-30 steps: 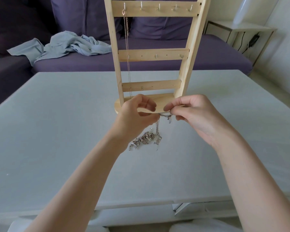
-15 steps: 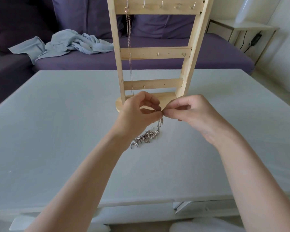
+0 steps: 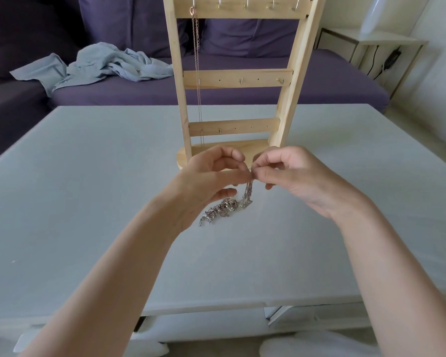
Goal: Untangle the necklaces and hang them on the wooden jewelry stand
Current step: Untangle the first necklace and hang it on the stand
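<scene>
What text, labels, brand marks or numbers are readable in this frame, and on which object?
None readable.
Wooden jewelry stand: bare wood and hooks, no lettering or mark.
Hung chain and tangled necklaces: no tag or engraving visible; too small to tell.
Table, sofa, blue cloth, side table: no print.
Left hand and right hand: nothing written.

Two bare forearms entering from bottom edge, no sleeves visible up to frame border. Bare left hand (image 3: 211,176) and bare right hand (image 3: 294,176): no rings, no bracelets, no watch, no gloves. Fingernails short, unpainted. Pale light-coloured clothing, blurred, at bottom edge between and below arms.
</scene>
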Available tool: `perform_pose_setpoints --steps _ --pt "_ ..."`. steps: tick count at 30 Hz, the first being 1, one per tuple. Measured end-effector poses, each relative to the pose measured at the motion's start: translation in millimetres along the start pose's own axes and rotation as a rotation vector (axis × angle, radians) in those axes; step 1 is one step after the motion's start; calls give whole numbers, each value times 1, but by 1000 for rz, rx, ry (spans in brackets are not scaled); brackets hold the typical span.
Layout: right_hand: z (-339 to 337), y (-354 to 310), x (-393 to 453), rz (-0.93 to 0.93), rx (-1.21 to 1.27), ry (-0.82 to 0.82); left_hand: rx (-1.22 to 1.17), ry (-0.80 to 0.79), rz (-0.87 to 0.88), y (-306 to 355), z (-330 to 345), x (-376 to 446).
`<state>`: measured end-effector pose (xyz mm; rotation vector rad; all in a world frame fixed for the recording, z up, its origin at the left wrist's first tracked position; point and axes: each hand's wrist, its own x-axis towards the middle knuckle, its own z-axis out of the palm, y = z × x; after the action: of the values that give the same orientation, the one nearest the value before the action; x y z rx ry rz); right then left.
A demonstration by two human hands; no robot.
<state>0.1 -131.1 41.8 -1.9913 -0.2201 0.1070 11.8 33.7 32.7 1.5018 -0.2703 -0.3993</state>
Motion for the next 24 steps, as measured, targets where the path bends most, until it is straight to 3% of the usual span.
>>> perform_pose_setpoints --steps 3,13,21,24 --pt "-3 2 0 -25 98 -6 -162 -31 -51 1 -1 0" --pt "-5 10 0 -57 484 -102 -342 -95 -153 1 1 -1" --pt "1 6 4 -100 274 -8 -461 -116 -267 2 5 2" --pt "0 5 3 -92 235 70 -446 -15 -238 2 5 4"
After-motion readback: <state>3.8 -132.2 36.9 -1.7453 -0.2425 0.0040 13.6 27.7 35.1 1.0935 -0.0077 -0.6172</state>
